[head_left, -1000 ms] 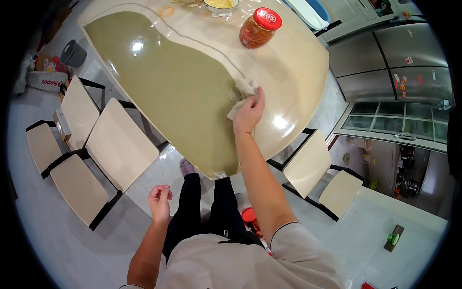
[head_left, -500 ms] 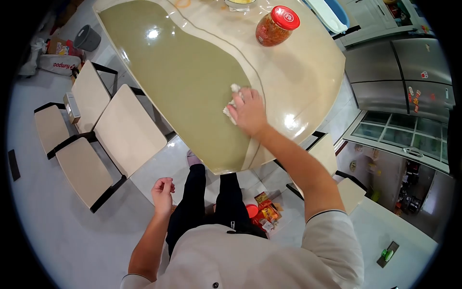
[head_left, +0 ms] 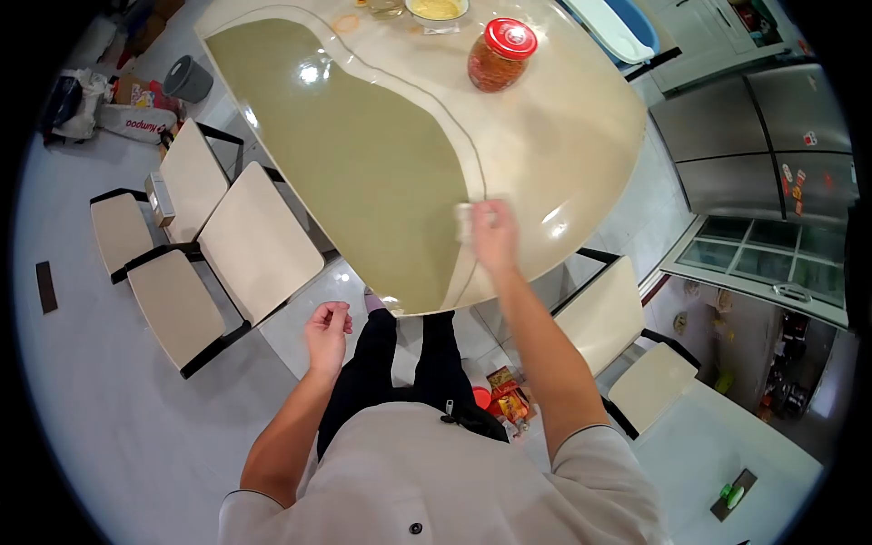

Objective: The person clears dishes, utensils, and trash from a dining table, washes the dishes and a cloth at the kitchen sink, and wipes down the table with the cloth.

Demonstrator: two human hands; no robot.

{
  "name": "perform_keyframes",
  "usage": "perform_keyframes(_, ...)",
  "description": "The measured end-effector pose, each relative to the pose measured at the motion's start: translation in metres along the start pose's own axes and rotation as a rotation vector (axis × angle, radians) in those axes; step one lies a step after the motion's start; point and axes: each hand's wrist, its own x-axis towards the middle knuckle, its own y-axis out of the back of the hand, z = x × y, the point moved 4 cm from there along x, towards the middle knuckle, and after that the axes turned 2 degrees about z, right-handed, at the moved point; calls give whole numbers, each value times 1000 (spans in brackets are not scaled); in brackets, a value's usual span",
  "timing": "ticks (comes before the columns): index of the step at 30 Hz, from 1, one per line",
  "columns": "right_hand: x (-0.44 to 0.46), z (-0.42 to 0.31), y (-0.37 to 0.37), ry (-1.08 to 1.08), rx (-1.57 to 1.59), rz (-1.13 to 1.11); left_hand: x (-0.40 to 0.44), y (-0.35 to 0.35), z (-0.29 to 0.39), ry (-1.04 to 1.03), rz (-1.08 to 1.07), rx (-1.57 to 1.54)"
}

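Note:
A glossy table (head_left: 581, 145) with a green-brown inlaid area fills the upper middle. On its near part my right hand (head_left: 495, 238), smeared by motion, holds a crumpled white cloth (head_left: 464, 222) against the surface, by the wavy line bordering the inlay. Some of the cloth is hidden under the fingers. My left hand (head_left: 328, 329) hangs beside the table's near edge, fingers curled together, with nothing visible in it. Farther back on the table stands a red-lidded glass jar (head_left: 500, 64) with reddish contents.
A bowl of yellow food (head_left: 436, 9) and a blue tub (head_left: 636, 27) are at the far side. Chairs (head_left: 259, 245) stand left, others (head_left: 599, 313) right. Red and yellow packages (head_left: 510, 400) lie on the floor near my legs. A steel refrigerator (head_left: 718, 127) is at right.
The cloth and my right hand have moved across the table, lately nearer its front edge and onto the wavy line. My left hand stays curled. The camera view has shifted.

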Motion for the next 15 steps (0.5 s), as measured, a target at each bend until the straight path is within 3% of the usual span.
perform_keyframes(2, 18, 13, 42, 301, -258, 154, 0, 6, -8, 29, 11, -8)
perform_keyframes(3, 18, 16, 41, 300, -259, 150, 0, 8, -14, 56, 11, -16)
perform_keyframes(5, 11, 9, 41, 517, -560, 349, -2, 13, -24, 72, 20, 3)
perform_keyframes(10, 38, -26, -28, 476, -588, 411, -4, 31, -44, 122, 35, 10)
perform_keyframes(12, 61, -57, -54, 424, -546, 305, -5, 41, -48, 97, 43, 1)
perform_keyframes(15, 48, -96, -100, 511, -637, 225, -5, 55, -44, 70, 51, -8)
